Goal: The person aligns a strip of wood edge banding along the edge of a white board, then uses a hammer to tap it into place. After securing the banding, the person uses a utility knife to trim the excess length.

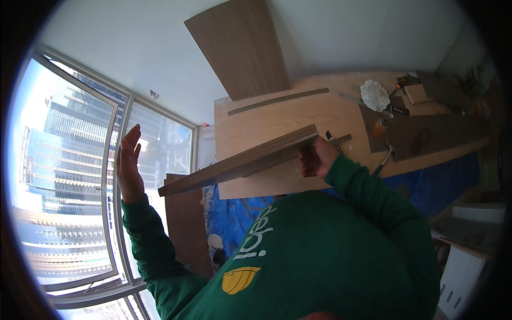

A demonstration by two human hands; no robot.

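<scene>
A long brown wooden board (240,161) is held up over the near side of the work table, tilted, with its left end lower. My right hand (319,158) grips it near its right end, fingers curled under it. The far end of the board hangs free. My left hand (129,162) is raised in front of the window, off the board's left end, its fingers stretched out and holding nothing. Behind the board, a thin wooden strip (278,101) lies on the light plywood table top (341,114).
A large brown panel (242,50) leans on the back wall. A hammer (385,160), an orange bottle (380,128), a white crumpled bundle (375,95) and dark panels (426,133) sit at right. Blue sheeting (426,178) covers the floor. Another panel (186,229) stands by the window (69,176).
</scene>
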